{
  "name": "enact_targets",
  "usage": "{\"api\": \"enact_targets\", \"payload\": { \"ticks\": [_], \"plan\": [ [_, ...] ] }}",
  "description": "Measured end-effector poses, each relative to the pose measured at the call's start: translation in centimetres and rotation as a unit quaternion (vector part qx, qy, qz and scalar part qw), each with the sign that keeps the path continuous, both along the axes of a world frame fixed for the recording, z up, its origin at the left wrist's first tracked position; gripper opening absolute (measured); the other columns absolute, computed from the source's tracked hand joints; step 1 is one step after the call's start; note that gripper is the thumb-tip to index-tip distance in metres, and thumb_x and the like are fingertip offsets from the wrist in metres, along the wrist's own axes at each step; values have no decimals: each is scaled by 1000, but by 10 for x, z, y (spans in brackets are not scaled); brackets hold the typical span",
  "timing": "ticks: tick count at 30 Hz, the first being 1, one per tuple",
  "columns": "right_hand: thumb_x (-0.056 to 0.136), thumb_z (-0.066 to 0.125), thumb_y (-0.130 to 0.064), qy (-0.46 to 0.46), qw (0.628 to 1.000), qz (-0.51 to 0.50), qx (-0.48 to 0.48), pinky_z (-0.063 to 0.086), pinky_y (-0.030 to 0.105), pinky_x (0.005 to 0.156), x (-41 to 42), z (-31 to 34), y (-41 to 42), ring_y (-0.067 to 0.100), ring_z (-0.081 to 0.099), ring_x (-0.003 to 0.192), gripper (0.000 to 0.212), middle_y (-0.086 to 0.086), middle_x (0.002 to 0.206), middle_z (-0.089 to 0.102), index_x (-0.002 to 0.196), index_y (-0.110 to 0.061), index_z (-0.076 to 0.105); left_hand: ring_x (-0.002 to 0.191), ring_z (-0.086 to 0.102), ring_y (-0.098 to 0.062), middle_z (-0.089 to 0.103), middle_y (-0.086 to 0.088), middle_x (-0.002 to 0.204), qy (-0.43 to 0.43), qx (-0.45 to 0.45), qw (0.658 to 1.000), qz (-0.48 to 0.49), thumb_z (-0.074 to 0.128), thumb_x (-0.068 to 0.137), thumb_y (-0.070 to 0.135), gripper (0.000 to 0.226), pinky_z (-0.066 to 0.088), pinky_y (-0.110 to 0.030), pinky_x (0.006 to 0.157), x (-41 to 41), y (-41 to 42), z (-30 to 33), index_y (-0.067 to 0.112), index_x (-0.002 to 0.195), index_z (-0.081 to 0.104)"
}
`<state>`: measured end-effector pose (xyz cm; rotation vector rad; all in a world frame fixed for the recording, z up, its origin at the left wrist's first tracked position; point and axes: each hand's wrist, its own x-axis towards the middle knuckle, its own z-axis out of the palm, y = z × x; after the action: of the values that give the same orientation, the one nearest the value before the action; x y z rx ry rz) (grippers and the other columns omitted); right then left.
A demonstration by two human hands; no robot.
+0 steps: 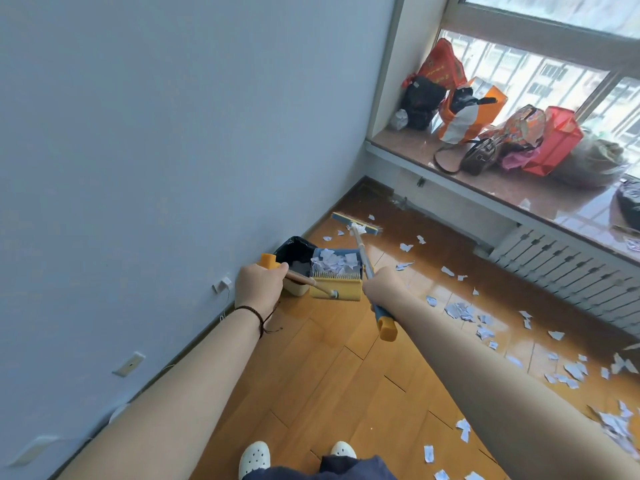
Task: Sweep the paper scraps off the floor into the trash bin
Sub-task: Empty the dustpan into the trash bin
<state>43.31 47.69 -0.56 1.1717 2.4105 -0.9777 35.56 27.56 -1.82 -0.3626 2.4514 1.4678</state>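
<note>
My left hand (pixel 259 289) grips the yellow-capped handle of a blue and yellow dustpan (pixel 337 275). The pan is lifted, holds a heap of white paper scraps (pixel 332 261), and sits beside the black-lined trash bin (pixel 294 258) at the wall. My right hand (pixel 382 289) grips the broom handle (pixel 363 258) near its yellow end. The broom head (pixel 356 224) rests on the floor beyond the bin. Several more paper scraps (pixel 464 311) lie scattered over the wooden floor to the right.
A grey wall runs along the left with sockets near the skirting. A radiator cover (pixel 568 278) and a stone window sill (pixel 485 178) with bags (pixel 491 129) stand on the right. My white shoes (pixel 254 459) show at the bottom edge.
</note>
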Motion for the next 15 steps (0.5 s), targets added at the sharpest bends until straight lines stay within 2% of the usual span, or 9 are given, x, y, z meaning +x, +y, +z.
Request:
{"api": "enact_targets", "payload": {
  "ticks": [3,6,9,10,13,15],
  "plan": [
    [89,45,-7,8,1000,-3,13,51,33,63,-14,4,-22,28,58,71,10,13,82,58,79,-8,49,59,56,-28,55,-6,58,-14,44,998,38,77,84,36,39,56,-41,66,-13,-23,4,12,66,51],
    [89,46,-6,2,1000,4,14,51,33,61,-25,5,-45,30,62,77,19,13,79,59,70,-10,44,47,49,-23,52,-6,58,-41,104,991,74,78,85,30,34,50,-35,56,-27,-44,1,10,72,54],
    [86,52,-9,24,999,-9,19,58,42,78,-35,5,-65,35,66,88,21,17,90,63,67,-14,45,40,40,-19,48,-6,56,-70,157,978,117,78,86,24,32,41,-27,44,-43,-66,-5,9,73,52],
    [87,52,-9,26,999,-11,26,57,40,76,-39,6,-72,34,64,85,22,17,90,62,66,-14,44,40,38,-18,46,-6,56,-80,169,974,130,77,87,23,32,40,-26,43,-49,-72,-6,9,73,51],
    [91,47,-9,2,999,-17,39,45,26,51,-48,4,-91,24,57,65,22,10,73,57,69,-12,43,41,35,-17,44,-5,55,-116,218,954,168,76,89,19,34,37,-26,41,-61,-89,-10,9,72,49],
    [91,44,-8,-13,999,-21,41,40,24,45,-57,3,-103,21,55,58,20,8,67,56,72,-10,44,42,36,-18,43,-7,55,-135,235,944,188,76,90,19,35,37,-28,44,-70,-102,-15,9,70,48]
  ]
}}
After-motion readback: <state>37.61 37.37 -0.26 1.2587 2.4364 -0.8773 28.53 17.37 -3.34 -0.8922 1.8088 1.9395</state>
